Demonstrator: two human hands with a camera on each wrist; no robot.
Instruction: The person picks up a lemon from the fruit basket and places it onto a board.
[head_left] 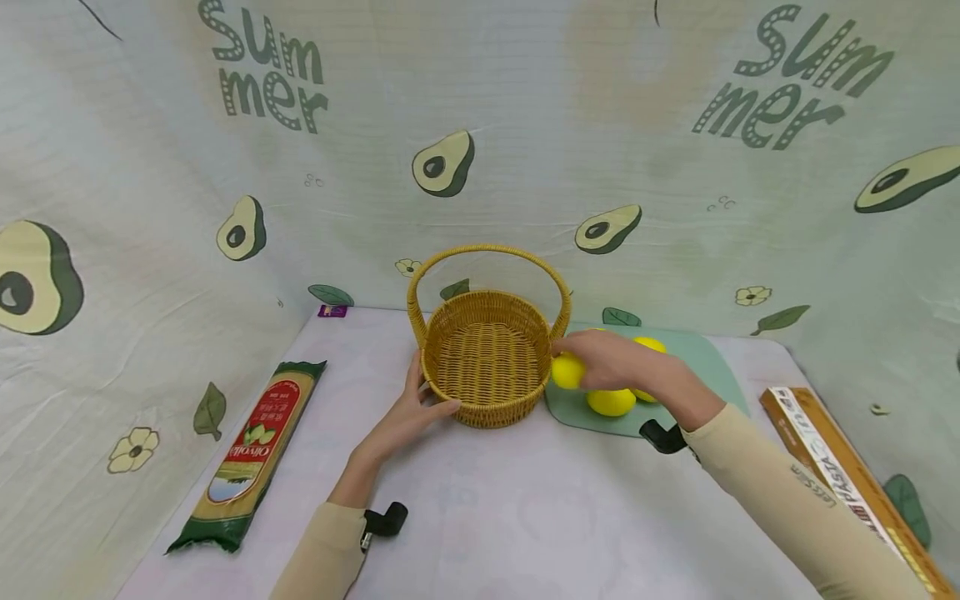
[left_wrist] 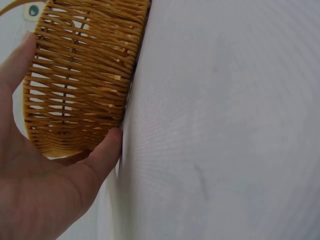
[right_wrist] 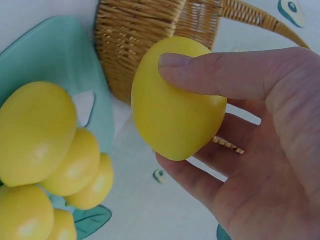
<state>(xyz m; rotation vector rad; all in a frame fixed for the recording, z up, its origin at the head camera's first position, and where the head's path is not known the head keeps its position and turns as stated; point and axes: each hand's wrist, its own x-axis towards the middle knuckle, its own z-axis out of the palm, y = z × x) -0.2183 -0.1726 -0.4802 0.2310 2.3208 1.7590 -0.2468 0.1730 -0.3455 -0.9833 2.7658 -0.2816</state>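
Observation:
A round wicker basket (head_left: 487, 415) with a tall arched handle stands at the middle back of the table, its inside showing bare woven base. My left hand (head_left: 408, 417) holds its left front side, thumb at the rim; in the left wrist view, fingertips reach low on the woven wall (left_wrist: 80, 75). Beside the basket's right side, my right hand (head_left: 618, 358) grips a yellow lemon (right_wrist: 175, 110) between thumb and fingers. Several more lemons (head_left: 611, 403) lie on a pale green board (head_left: 708, 358) under and behind that hand, which partly hides them.
A green-and-gold pasta packet (head_left: 255, 442) lies along the left of the table. On the right is a long brown pasta box (head_left: 817, 450). A small purple packet (head_left: 332, 311) sits at the back left. Printed cloth (head_left: 525, 125) hangs behind and at the sides.

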